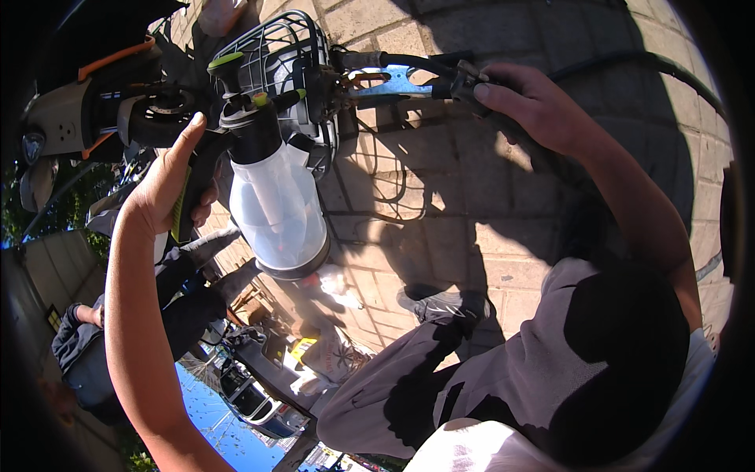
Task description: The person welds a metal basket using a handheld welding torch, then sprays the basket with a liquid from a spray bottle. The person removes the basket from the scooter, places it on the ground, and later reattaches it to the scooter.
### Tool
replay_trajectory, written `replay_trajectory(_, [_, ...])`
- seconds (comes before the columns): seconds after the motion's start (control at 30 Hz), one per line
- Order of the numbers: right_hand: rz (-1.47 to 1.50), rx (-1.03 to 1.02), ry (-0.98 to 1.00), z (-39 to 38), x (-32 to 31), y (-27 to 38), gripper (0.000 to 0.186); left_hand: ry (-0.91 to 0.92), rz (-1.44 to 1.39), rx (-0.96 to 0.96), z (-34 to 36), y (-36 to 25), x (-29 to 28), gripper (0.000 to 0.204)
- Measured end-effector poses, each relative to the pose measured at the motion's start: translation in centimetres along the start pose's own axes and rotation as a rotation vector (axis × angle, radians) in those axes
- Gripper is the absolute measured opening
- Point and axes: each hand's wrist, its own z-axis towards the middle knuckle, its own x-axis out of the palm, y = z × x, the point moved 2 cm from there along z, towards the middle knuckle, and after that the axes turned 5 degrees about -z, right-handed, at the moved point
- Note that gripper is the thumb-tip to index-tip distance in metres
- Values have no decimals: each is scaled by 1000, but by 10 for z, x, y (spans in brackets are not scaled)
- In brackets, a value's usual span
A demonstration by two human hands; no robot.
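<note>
A translucent pump sprayer [277, 208] with a black top and green-tipped plunger hangs tilted in front of a scooter's wire basket [277, 33]. My left hand [177, 185] is closed around the sprayer's black and green handle. My right hand [519, 102] grips a dark handle fitting [464, 79] at the end of a bar with a light-blue part [397, 81], just right of the basket. Black cables hang from that bar.
A tan scooter [63, 130] stands at upper left. A person in dark clothes [86, 354] is at left. A pale bag [334, 354] and other goods lie behind my legs. A black hose [637, 59] crosses the brick paving [425, 157] at right.
</note>
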Motion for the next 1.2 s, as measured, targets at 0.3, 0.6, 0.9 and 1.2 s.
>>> replay_trajectory(0.3, [-5,-13,-27,0,0,0,35,-13,-18,7,4,-2,0,70])
replay_trajectory(0.6, [-6,-16,-28,2,0,-1,36,-6,-32,-18,6,-2,-2,68])
replay_trajectory(0.9, [-13,-4,-28,2,1,-1,34,13,-45,-2,7,-6,-3,69])
replay_trajectory(1.2, [-8,4,-26,2,0,0,34,-17,-49,-10,8,-10,-5,70])
